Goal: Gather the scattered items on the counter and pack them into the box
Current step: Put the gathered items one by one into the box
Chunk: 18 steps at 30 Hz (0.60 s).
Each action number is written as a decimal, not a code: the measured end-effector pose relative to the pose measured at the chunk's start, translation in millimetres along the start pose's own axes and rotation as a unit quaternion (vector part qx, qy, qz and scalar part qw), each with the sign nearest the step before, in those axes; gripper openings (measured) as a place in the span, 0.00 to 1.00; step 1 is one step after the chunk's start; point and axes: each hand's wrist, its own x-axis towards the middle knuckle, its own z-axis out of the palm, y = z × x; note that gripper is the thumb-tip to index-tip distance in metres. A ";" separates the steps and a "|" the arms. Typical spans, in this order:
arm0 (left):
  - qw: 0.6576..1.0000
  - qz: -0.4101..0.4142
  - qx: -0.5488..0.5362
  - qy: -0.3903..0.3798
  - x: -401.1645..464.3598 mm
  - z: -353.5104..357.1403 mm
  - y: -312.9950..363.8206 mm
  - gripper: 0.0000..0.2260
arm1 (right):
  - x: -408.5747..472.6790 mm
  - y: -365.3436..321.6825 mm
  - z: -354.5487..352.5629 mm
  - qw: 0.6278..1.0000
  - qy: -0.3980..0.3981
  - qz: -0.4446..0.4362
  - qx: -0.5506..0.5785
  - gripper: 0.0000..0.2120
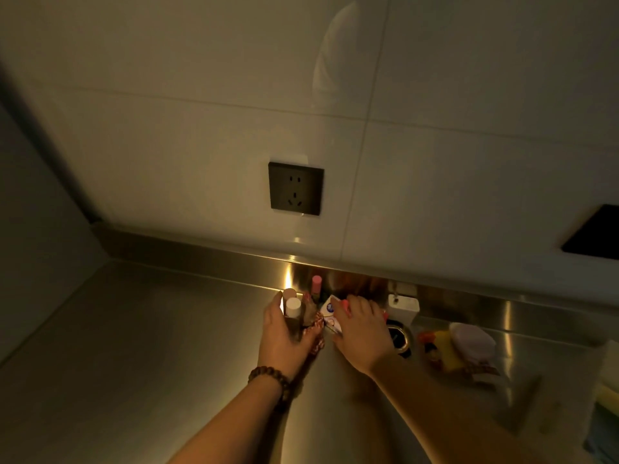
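Note:
My left hand (pixel 279 333) grips a small bottle with a white cap (pixel 292 311) at the back of the steel counter (pixel 150 346); a beaded string (pixel 317 333) hangs by its fingers. My right hand (pixel 360 329) rests over a white packet with blue print (pixel 330 309), and its fingers curl on a pink item (pixel 345 304). A pink-capped tube (pixel 317 285) stands against the backsplash behind both hands. No box can be made out in the dim light.
A white dispenser-like object (pixel 403 308) stands right of my hands, with a dark round item (pixel 400 338) in front. Further right lie a pale round lid (pixel 472 341), yellow and red items (pixel 442 349). A black socket (pixel 295 188) is on the tiled wall.

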 end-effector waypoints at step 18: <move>0.998 -0.045 -0.047 0.000 3.2 -11.4 -9.4 0.19 | -12.5 -7.5 13.2 0.997 -0.050 0.050 -0.004 0.32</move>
